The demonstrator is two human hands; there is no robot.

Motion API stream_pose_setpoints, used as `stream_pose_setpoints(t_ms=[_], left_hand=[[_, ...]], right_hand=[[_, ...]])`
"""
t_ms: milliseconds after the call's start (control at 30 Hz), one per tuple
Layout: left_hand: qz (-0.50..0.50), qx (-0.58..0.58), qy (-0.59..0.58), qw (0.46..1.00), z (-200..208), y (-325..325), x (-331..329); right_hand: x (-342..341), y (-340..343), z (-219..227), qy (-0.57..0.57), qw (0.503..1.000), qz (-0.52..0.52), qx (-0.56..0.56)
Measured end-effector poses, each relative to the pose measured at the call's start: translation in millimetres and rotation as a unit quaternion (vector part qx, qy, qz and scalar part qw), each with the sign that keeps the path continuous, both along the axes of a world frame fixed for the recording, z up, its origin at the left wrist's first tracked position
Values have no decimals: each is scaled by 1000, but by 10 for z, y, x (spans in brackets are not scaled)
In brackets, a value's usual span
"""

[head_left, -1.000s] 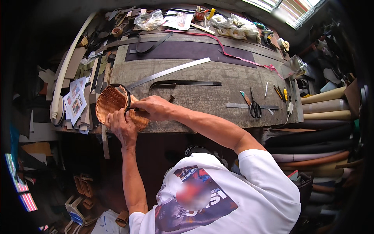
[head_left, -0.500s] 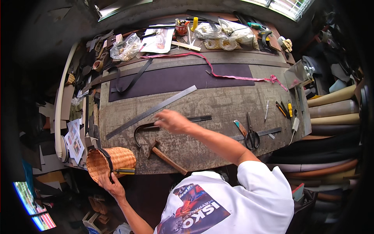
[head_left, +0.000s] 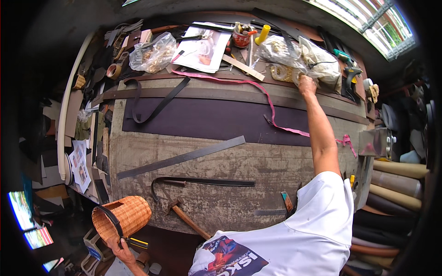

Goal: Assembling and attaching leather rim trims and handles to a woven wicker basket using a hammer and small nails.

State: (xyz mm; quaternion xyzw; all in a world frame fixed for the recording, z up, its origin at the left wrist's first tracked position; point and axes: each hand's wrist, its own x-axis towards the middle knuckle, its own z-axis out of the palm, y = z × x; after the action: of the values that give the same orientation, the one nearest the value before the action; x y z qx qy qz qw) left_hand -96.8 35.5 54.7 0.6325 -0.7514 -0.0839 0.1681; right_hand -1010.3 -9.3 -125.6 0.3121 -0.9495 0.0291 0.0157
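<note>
My left hand (head_left: 120, 252) grips a woven wicker basket (head_left: 133, 215) at its rim, just off the table's near-left corner. A black strap (head_left: 112, 219) runs around the basket near its opening. By the fingers a yellow-and-black tool (head_left: 137, 242) sticks out; its kind is unclear. My right hand (head_left: 307, 85) reaches to the far right, fingers curled against clear plastic bags. One small bag (head_left: 282, 72) there holds gold-coloured pieces. What the fingers hold, if anything, is hidden. A hammer (head_left: 189, 221) and a curved black strap (head_left: 221, 182) lie on the table between the hands.
Dark purple sheet material (head_left: 216, 122) spans the table, crossed by a pink measuring tape (head_left: 271, 108). A metal ruler (head_left: 184, 157) lies before it. A red can of tools (head_left: 241, 37), a glue gun (head_left: 352, 76) and papers (head_left: 202, 50) line the back. Material rolls (head_left: 398, 179) stack at right.
My right hand has moved from above the black strap to the bags at the far right. The basket, in my left hand, has shifted down and slightly left. The view has also shifted.
</note>
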Motion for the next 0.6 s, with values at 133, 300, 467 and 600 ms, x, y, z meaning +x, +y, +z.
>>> stream_pose_setpoints(t_ms=[133,300,467,600], left_hand=[[31,17,-5,999,58,-22,-97],[20,27,42,999,199,12,-104],[-21,-7,96,995,55,-288,-175],[14,-40,101,994,125,-272,-221]], right_hand=[[-130,-141,-153,-35,997,-59,39],[-362,-132,-833,61,994,-5,-95],[-1475,467,-909,86,989,-100,-69],[-1077,414,-857,125,970,122,-168]])
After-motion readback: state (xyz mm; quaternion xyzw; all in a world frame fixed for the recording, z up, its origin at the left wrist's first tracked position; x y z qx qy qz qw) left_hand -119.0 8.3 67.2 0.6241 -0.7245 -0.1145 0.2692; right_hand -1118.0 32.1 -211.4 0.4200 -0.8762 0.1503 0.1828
